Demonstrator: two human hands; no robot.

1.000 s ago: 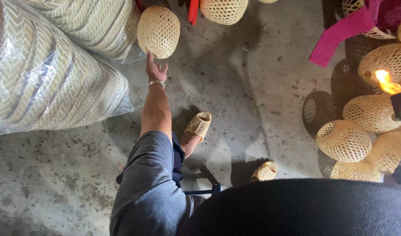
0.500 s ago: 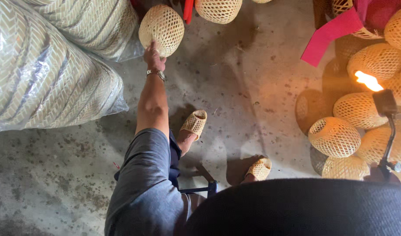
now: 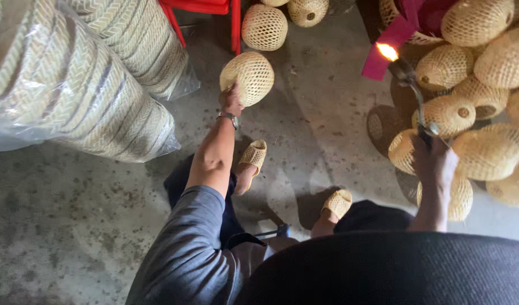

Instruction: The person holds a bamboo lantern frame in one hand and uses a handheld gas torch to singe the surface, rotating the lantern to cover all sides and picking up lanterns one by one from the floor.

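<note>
Since half a second ago, the round pale woven bamboo basket (image 3: 248,77) sits lower and nearer the middle of my view, and my right hand (image 3: 434,161) has come into sight. My left hand (image 3: 231,100) grips the basket's lower edge, fingers curled on it, holding it above the grey concrete floor (image 3: 101,226). My right hand is wrapped tight around the thin metal torch (image 3: 411,90) (its flame burns at the top). Just beyond lies a heap of similar woven baskets (image 3: 485,85). Plastic-wrapped rolls of woven matting (image 3: 73,85) lie to my left, a red metal stool frame (image 3: 214,11) beyond them.
</note>
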